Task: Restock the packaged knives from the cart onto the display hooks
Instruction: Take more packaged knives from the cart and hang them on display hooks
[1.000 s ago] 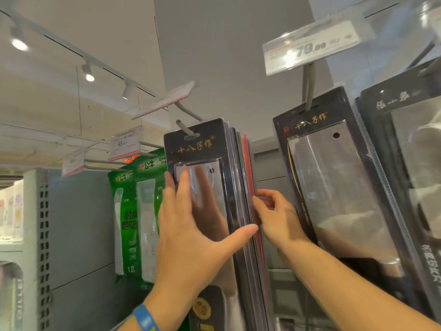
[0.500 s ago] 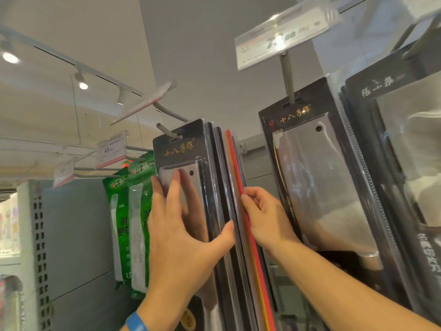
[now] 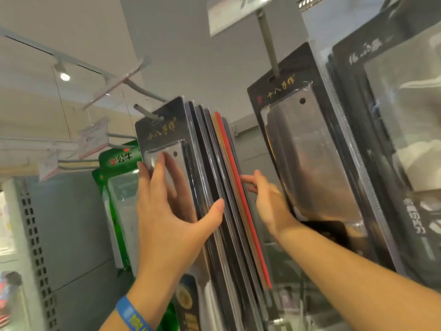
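Store aisle, grey pegboard wall [image 3: 78, 225], track lights overhead. Stack of packaged knives [image 3: 205, 177] hangs on a display hook [image 3: 145, 111]; left hand [image 3: 171, 211] clamps its front, right hand [image 3: 267, 199] loosely open, fingertips at the back.

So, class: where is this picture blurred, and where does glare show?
Head view: motion blur smears the price tag at the top and the right hand; glare washes the clear knife packs at the right; a ceiling lamp burns white.
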A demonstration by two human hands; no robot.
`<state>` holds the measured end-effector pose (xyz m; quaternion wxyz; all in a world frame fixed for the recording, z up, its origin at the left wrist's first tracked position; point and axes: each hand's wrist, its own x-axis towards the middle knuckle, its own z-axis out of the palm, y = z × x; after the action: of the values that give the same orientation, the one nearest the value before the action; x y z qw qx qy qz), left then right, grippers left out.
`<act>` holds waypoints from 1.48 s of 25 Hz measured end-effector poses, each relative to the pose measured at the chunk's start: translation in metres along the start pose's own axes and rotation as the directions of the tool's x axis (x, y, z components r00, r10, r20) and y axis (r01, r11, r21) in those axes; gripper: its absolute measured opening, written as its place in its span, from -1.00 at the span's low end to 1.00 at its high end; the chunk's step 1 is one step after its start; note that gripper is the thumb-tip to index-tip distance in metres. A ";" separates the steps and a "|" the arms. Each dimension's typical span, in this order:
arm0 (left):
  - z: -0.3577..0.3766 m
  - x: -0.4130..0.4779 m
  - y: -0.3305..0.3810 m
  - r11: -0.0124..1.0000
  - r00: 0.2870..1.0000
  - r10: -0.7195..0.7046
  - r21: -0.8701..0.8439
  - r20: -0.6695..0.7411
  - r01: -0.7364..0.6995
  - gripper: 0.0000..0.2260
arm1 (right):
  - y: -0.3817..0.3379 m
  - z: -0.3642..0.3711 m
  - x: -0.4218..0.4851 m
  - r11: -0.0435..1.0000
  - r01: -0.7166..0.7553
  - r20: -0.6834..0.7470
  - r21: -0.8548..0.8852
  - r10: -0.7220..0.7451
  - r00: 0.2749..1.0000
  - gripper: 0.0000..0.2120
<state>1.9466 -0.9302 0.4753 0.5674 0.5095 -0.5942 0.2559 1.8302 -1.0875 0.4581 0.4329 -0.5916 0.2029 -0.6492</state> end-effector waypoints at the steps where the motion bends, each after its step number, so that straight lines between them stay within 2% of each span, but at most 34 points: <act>1: -0.001 0.001 -0.002 1.000 1.000 0.009 0.007 0.013 -0.009 -0.04 | 0.000 0.001 0.000 1.000 -0.014 0.019 0.014 0.014 1.000 -0.57; 10: -0.004 0.000 -0.007 1.000 1.000 0.002 0.021 0.025 -0.002 0.01 | -0.010 0.008 -0.026 1.000 -0.004 0.028 0.017 0.003 1.000 -0.72; 13: -0.004 -0.005 -0.004 1.000 1.000 -0.016 -0.006 0.009 0.016 0.00 | -0.015 0.004 -0.053 0.999 0.053 0.169 -0.001 -0.052 0.984 -0.53; 15: -0.009 -0.010 -0.006 0.998 0.998 -0.053 -0.043 -0.026 0.052 -0.06 | -0.014 -0.003 -0.082 0.993 0.112 0.240 0.031 -0.116 0.964 -0.49; 19: -0.023 -0.026 -0.012 0.981 0.990 -0.135 -0.143 -0.045 0.128 -0.28 | -0.004 -0.023 -0.141 0.985 0.172 0.266 -0.009 -0.164 0.950 -0.48; 24: -0.026 -0.048 -0.014 0.954 0.973 -0.232 -0.194 0.014 0.230 -0.42 | 0.013 -0.046 -0.177 0.987 0.122 0.172 -0.103 -0.104 0.980 -0.57; 27: -0.029 -0.075 -0.021 0.950 0.974 -0.226 -0.219 0.000 0.221 -0.48 | 0.017 -0.063 -0.187 0.979 0.110 0.073 -0.170 -0.099 0.992 -0.66; 30: -0.028 -0.090 -0.013 0.952 0.985 -0.169 -0.267 -0.043 0.152 -0.78 | 0.012 -0.077 -0.184 0.966 0.106 -0.056 -0.236 -0.122 0.991 -0.81; 31: -0.025 -0.093 -0.007 0.945 0.987 -0.157 -0.295 -0.039 0.139 -0.88 | 0.009 -0.081 -0.183 0.957 0.123 -0.080 -0.263 -0.149 0.986 -0.80; 34: -0.002 -0.089 0.018 0.914 0.985 -0.159 -0.367 0.062 0.171 -0.68 | -0.019 -0.094 -0.166 0.897 0.220 -0.157 -0.383 -0.299 0.941 -0.85; 37: 0.021 -0.089 0.049 0.847 0.961 -0.153 -0.471 0.229 0.247 -0.70 | -0.050 -0.108 -0.143 0.780 0.317 -0.202 -0.539 -0.486 0.850 -0.86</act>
<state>1.8797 -0.9036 0.4006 0.6455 0.4276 -0.6327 -0.0133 1.7016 -0.9723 0.3887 0.0787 -0.5931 0.2962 -0.7445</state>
